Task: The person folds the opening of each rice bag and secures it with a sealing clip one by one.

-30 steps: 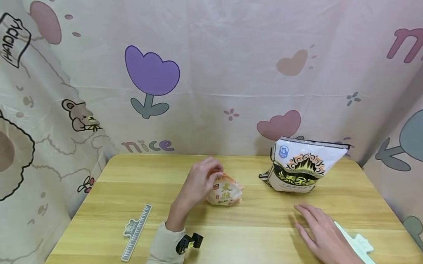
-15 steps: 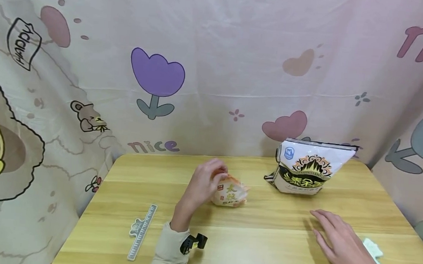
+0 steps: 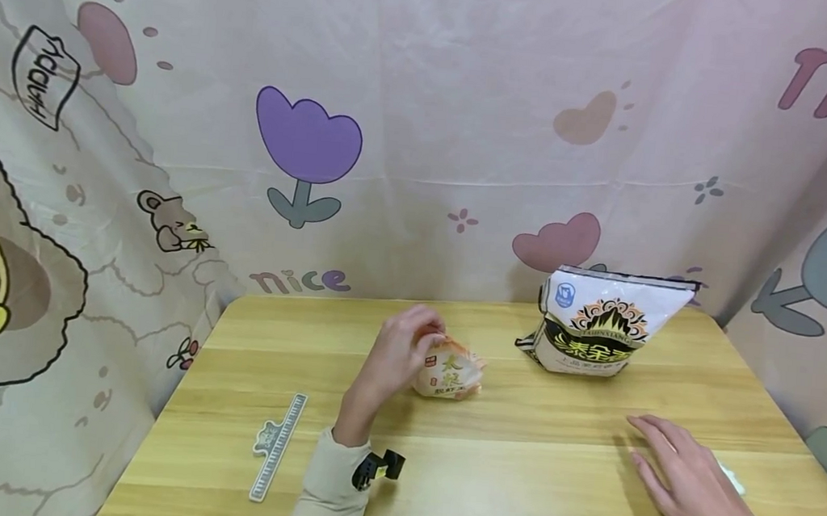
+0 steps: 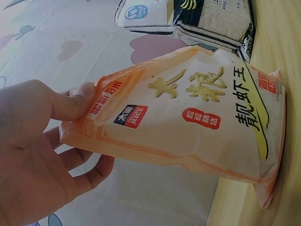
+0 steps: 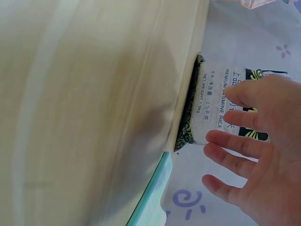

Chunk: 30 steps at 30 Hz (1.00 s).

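Observation:
An orange-and-white rice bag stands on the table, its top edge pinched between the thumb and fingers of my left hand. The left wrist view shows the rice bag with gold and black lettering, gripped at its narrow end. My right hand hovers over the right side of the table with relaxed fingers, holding nothing. Partly hidden beneath it lies a mint-green sealing clip. Farther back stands a larger white-and-black jasmine rice bag, apart from both hands; the right wrist view shows this jasmine rice bag beyond the fingers.
On the left of the wooden table lies a grey-white bar-shaped sealing clip. A patterned cloth hangs behind the table and along its sides.
My right hand has shifted rightward, covering more of the mint-green clip. My left hand keeps its pinch on the orange-and-white rice bag. The head view has turned slightly.

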Each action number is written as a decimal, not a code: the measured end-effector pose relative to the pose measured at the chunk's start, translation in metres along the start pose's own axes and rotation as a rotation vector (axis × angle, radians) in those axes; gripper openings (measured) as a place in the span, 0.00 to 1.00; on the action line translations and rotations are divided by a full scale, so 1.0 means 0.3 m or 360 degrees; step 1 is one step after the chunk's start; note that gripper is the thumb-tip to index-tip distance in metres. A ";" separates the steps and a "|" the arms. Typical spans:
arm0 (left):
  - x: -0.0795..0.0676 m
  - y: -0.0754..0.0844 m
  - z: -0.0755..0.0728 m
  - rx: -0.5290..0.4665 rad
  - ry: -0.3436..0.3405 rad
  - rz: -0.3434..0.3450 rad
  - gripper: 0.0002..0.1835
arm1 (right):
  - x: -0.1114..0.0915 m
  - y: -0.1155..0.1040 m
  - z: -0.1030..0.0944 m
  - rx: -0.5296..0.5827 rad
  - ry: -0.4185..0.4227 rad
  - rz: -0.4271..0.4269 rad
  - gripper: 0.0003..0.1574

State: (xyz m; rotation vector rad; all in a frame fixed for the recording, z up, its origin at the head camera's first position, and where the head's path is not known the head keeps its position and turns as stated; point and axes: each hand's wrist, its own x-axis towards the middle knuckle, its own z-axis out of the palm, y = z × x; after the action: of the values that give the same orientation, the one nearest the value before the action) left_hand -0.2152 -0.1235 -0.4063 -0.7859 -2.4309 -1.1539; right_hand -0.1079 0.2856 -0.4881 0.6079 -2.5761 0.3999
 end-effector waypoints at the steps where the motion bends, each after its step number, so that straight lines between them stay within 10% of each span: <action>1: 0.000 0.000 0.000 0.0001 0.0000 0.0001 0.03 | -0.004 0.005 0.000 -0.0009 -0.0002 0.0006 0.32; 30: -0.003 -0.002 0.007 -0.0018 0.0034 0.0003 0.02 | -0.119 0.128 -0.043 -0.0142 -0.0099 0.0194 0.28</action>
State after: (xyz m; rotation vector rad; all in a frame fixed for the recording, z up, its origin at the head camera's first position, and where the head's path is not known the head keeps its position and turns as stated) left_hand -0.2150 -0.1223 -0.4083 -0.7751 -2.4079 -1.1708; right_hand -0.0933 0.3358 -0.5014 0.4401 -2.6824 0.3081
